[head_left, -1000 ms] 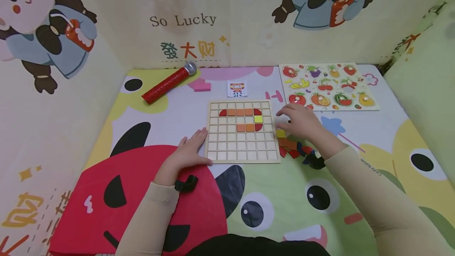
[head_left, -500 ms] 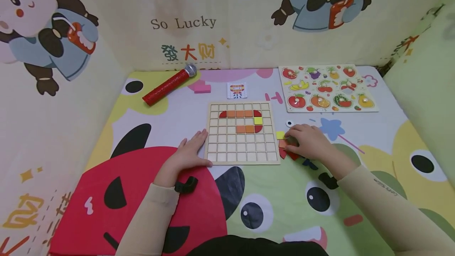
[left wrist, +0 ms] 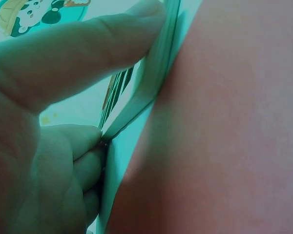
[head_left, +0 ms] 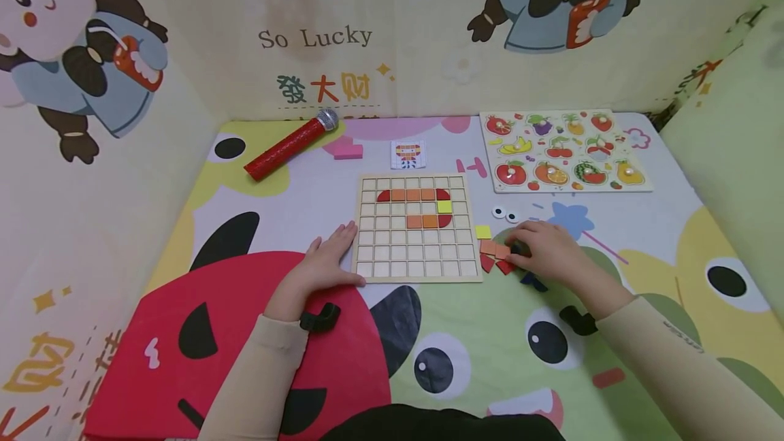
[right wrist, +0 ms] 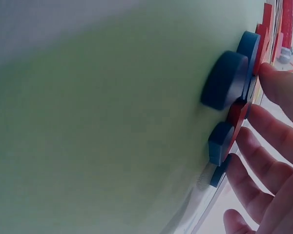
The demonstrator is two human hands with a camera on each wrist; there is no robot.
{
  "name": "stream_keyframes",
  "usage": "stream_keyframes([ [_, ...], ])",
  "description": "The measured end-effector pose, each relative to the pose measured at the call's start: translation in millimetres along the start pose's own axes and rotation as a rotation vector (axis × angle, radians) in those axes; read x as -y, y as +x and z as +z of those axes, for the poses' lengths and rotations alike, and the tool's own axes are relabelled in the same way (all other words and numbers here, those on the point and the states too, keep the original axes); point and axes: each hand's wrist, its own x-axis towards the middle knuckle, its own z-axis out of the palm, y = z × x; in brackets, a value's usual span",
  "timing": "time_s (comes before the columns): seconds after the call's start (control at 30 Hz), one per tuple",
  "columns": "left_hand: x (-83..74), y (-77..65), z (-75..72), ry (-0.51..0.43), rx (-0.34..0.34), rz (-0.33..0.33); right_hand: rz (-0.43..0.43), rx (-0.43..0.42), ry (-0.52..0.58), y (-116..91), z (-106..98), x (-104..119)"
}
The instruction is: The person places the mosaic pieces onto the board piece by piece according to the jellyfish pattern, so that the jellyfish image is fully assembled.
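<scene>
The wooden grid board (head_left: 398, 257) lies mid-table, with a few orange tiles (head_left: 413, 194), dark red rounded tiles and a yellow tile set in its upper cells. My left hand (head_left: 324, 260) rests against its left edge, thumb at the near corner; the left wrist view shows the thumb (left wrist: 102, 48) along the board's rim. My right hand (head_left: 545, 250) is over the loose pieces right of the board, its thumb and fingertips on either side of a dark blue piece (head_left: 520, 248). In the right wrist view, blue blocks (right wrist: 227, 80) stand beside the curved fingers (right wrist: 263, 156).
Loose orange (head_left: 488, 247), red (head_left: 505, 267) and yellow tiles (head_left: 483, 232) lie along the board's right side. Behind it are a small picture card (head_left: 408, 154), a pink block (head_left: 348, 152), a red toy microphone (head_left: 288, 147) and a fruit puzzle board (head_left: 566, 182).
My right hand has come down and nearer from beside the board's upper right, then slid slightly right, uncovering orange tiles. My left hand has stayed put.
</scene>
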Motion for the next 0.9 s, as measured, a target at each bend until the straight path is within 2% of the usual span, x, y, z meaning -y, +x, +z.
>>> stream_keyframes([
  [0.33, -0.2, 0.3, 0.5, 0.001, -0.004, 0.004, 0.016, -0.016, -0.033, 0.4, -0.2, -1.2],
  [0.63, -1.3, 0.5, 1.6, -0.009, -0.004, 0.007, 0.041, 0.008, -0.017, -0.1, 0.2, -2.9],
  [0.9, -1.3, -1.2, -0.6, -0.012, -0.008, 0.007, 0.041, -0.01, -0.016, 1.8, -1.1, -1.3],
])
